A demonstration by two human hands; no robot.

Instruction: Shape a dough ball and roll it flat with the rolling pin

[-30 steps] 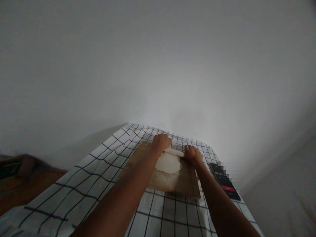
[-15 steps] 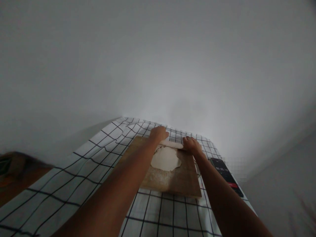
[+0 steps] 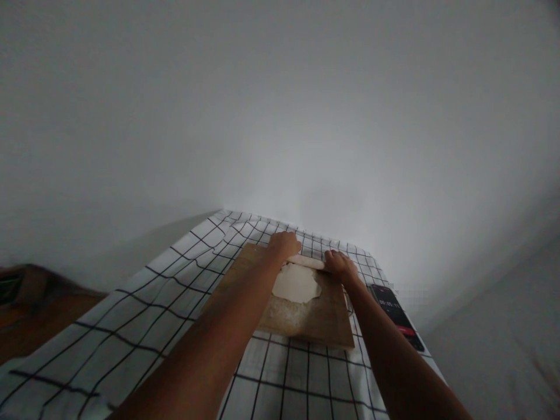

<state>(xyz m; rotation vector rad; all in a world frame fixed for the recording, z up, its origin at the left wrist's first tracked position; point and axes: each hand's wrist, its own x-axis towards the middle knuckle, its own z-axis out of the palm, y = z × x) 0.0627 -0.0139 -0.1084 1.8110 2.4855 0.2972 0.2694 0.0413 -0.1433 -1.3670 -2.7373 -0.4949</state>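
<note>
A pale rolling pin (image 3: 307,262) lies crosswise at the far edge of a flat sheet of dough (image 3: 297,284). My left hand (image 3: 285,242) is closed round its left end, and my right hand (image 3: 340,263) grips its right end. Under the dough is a wooden board (image 3: 312,328), dusted with flour near its front. The dough is roughly round with an uneven rim; my left forearm passes close to its left side. Both ends of the pin are hidden by my fingers.
A white cloth with a black grid (image 3: 293,373) covers the table. On the right, beyond my right forearm, lies a phone (image 3: 396,315) showing a timer. A pale wall (image 3: 280,116) rises behind the table. Something brown and dark (image 3: 35,291) stands at far left, blurred.
Both hands and the rolling pin sit slightly lower in the picture, a little nearer over the dough's far edge. The view has also shifted slightly.
</note>
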